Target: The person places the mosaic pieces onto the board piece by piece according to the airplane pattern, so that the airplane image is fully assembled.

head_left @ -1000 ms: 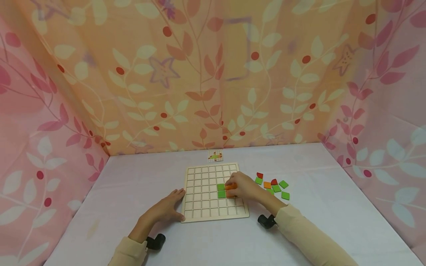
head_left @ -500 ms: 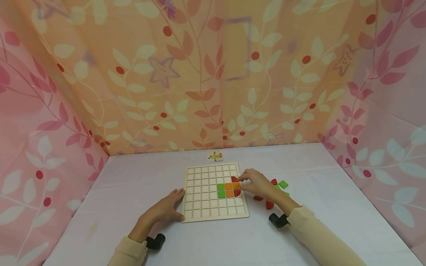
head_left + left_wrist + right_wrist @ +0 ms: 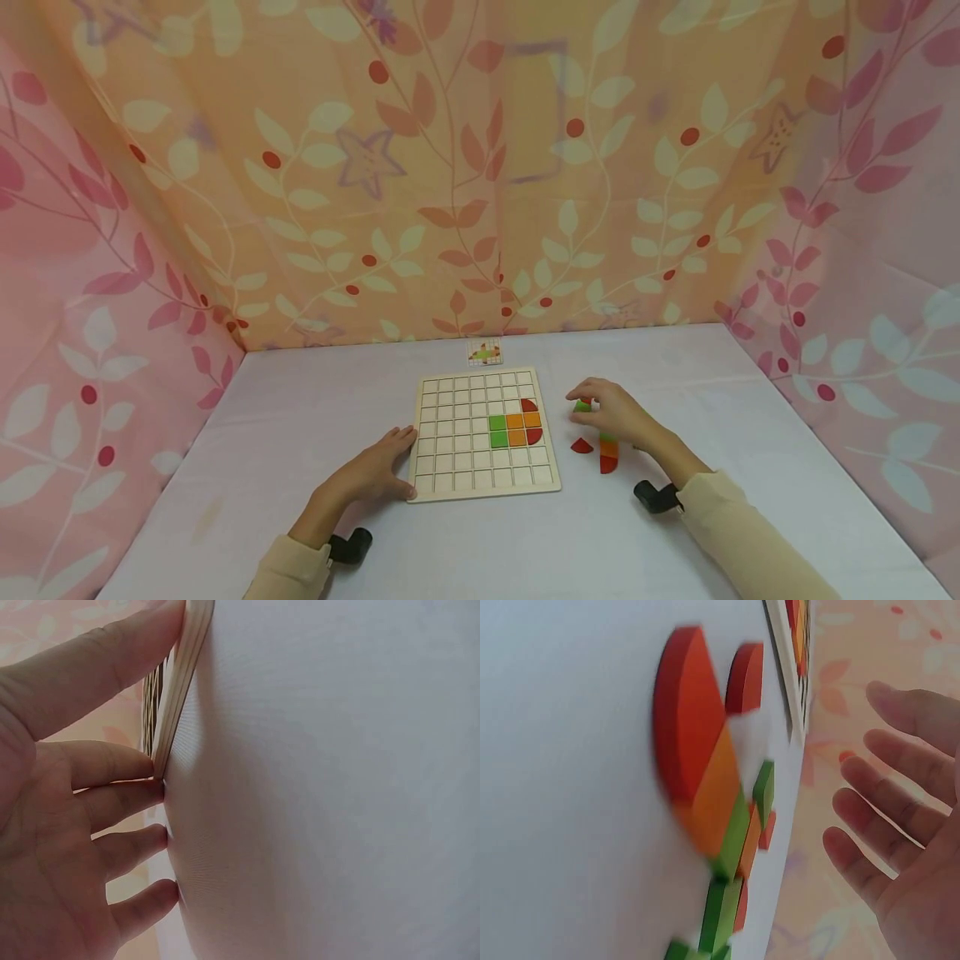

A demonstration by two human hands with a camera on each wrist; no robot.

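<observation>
The wooden grid board (image 3: 450, 457) carries two green squares (image 3: 498, 430), orange squares (image 3: 517, 428) and two red quarter-rounds (image 3: 534, 436) in its right half. My left hand (image 3: 372, 467) lies at the board's left edge, its thumb and fingertips touching the rim; the left wrist view shows these fingers (image 3: 120, 802) spread. Over the loose pieces right of the board hovers my right hand (image 3: 618, 414), partly covering them. In the right wrist view this hand (image 3: 907, 802) has relaxed, parted fingers and holds nothing, beside red (image 3: 686, 712), orange (image 3: 716, 799) and green (image 3: 721, 911) pieces.
A small pattern card (image 3: 484, 352) lies behind the board. A loose red piece (image 3: 582, 446) sits between the board and the other pieces. Patterned curtains (image 3: 480, 167) stand behind and on both sides of the white table (image 3: 480, 550).
My right hand has moved off the board to the right, over the loose pieces. Red quarter-rounds and orange squares it partly covered on the board now show. My left hand has stayed in place.
</observation>
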